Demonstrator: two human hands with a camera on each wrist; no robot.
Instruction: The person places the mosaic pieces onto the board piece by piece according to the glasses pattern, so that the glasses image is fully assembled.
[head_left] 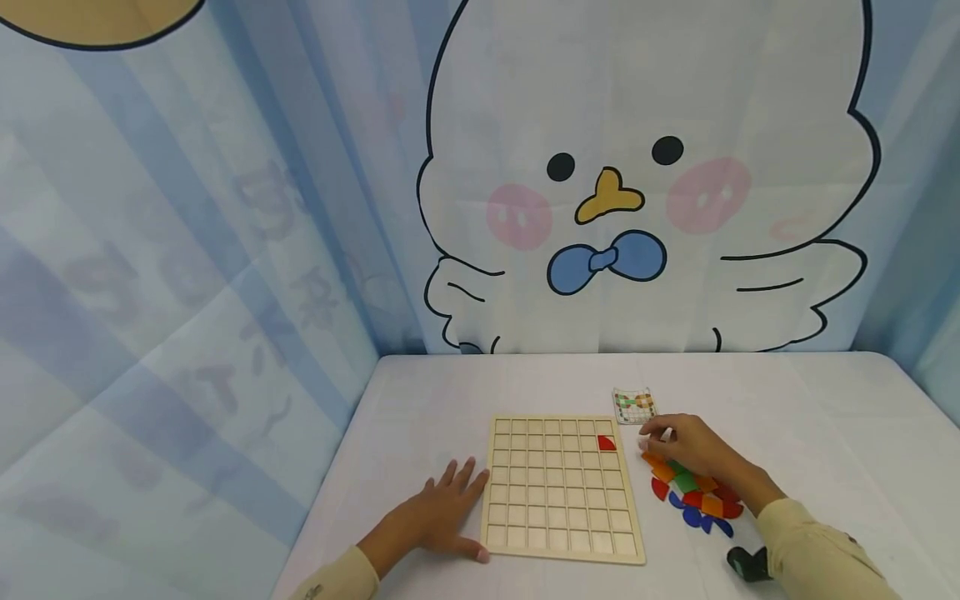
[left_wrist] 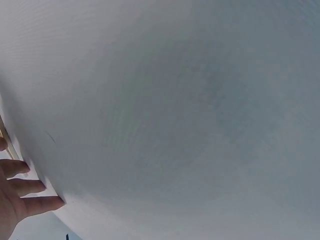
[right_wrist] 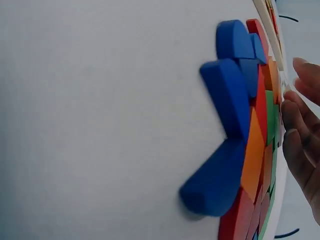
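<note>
A pale wooden grid board [head_left: 561, 493] lies flat on the table. One red quarter-round piece [head_left: 606, 443] sits in a cell near its top right corner. My left hand [head_left: 446, 512] rests at the board's left edge with fingers spread. My right hand [head_left: 690, 444] is over the far end of a pile of coloured pieces, its fingers loosely bent; no piece shows between the fingertips [right_wrist: 289, 95]. The pile holds orange pieces [head_left: 712, 505], green pieces [head_left: 684, 482], red pieces and blue pieces [head_left: 692, 517], partly hidden under this hand.
A small pattern card [head_left: 634, 406] with a coloured design lies beyond the board's top right corner. A dark object [head_left: 747, 564] is beside the right sleeve [head_left: 813, 546]. The white table [head_left: 435, 396] ends at a curtain with a cartoon bird.
</note>
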